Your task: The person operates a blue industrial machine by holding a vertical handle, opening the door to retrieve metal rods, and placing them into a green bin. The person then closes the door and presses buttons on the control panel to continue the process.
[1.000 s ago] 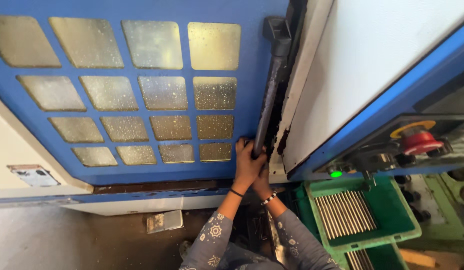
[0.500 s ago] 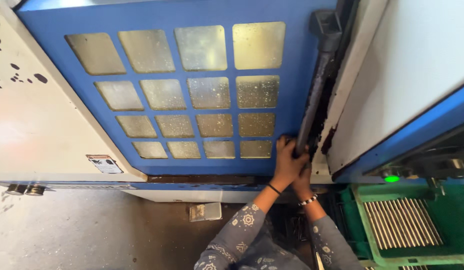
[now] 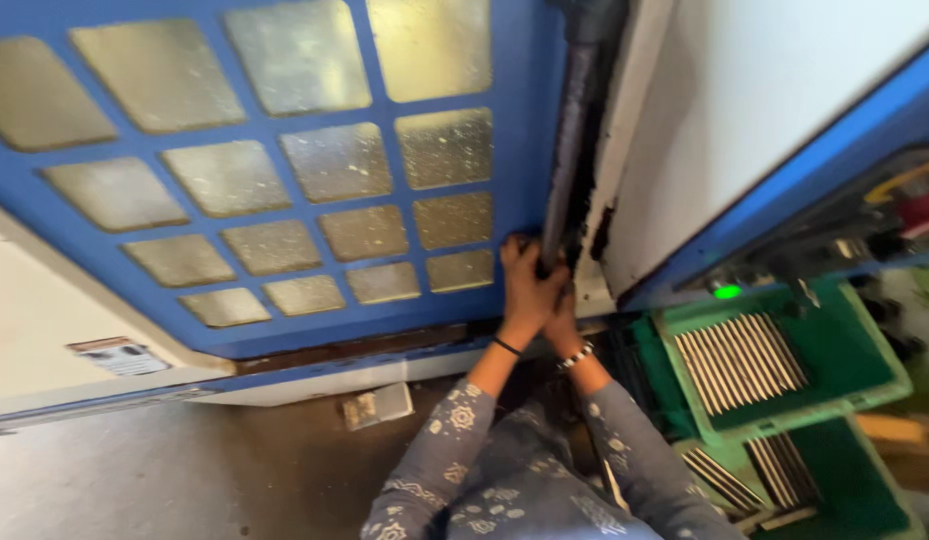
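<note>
Blue metal makes up the big sliding door [image 3: 525, 150] of a machine, and it has rows of dusty square windows [image 3: 335, 165] set in it. Down the right edge of the door runs a long black handle bar [image 3: 575, 130]. It goes up and away toward the far top of the view.

Both hands are at the low end of that bar. The left hand [image 3: 527, 285] is wrapped tight around the bar, fingers closed on it, with a thin dark band [image 3: 506, 346] on the wrist. The right hand [image 3: 563, 322] sits just under and behind the left one, touching it. It seems to hold the bar too, but the left hand hides most of it, so I cannot tell how its fingers are set. A pale bead bracelet [image 3: 576, 356] is on that wrist. Both arms wear grey sleeves [image 3: 440, 450] with little white patterns.

Right of the bar is a white panel [image 3: 745, 110] with a blue edge. A small green light [image 3: 727, 292] glows below it. Near the right side sits a green tray [image 3: 845, 350] with a row of thin metal rods [image 3: 740, 362] lying side by side in it. Another green tray [image 3: 845, 480] is nearer. On the brown floor [image 3: 185, 470], near the left of the arms, lies a small flat grey block [image 3: 377, 405].
</note>
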